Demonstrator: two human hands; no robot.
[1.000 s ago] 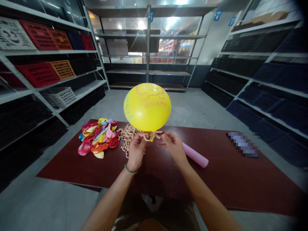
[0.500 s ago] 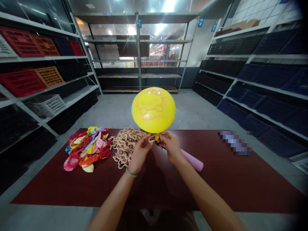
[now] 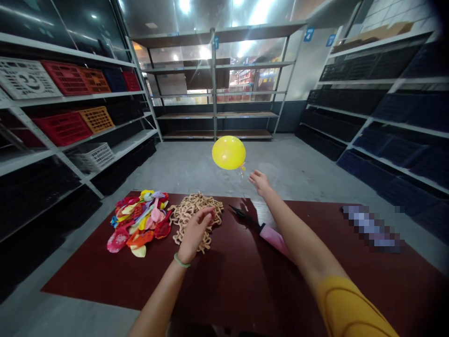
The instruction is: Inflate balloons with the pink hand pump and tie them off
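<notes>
A yellow inflated balloon (image 3: 228, 152) is in the air beyond the table's far edge, its tied neck pointing down and to the right. My right hand (image 3: 260, 182) reaches out just right of the balloon, fingers stretched, apart from it and empty. Over the pile of tan looped bands (image 3: 198, 202) hovers my left hand (image 3: 197, 229), its fingers loosely spread with nothing visible in them. To the left of that pile lies a heap of flat, colourful balloons (image 3: 140, 217). Below my right forearm is a pink hand pump (image 3: 274, 239) with a black nozzle, partly covered by the arm.
Everything lies on a dark red table (image 3: 224, 281). A blurred-out object (image 3: 370, 227) rests at its right. Metal shelves (image 3: 214, 114) stand at the back, with crates (image 3: 65, 126) on the left racks and dark bins (image 3: 379, 140) on the right ones.
Both hands have let go of the balloon, which has moved away past the table's far edge. My left hand has drawn back to the left; my right has extended forward. The view has shifted.
</notes>
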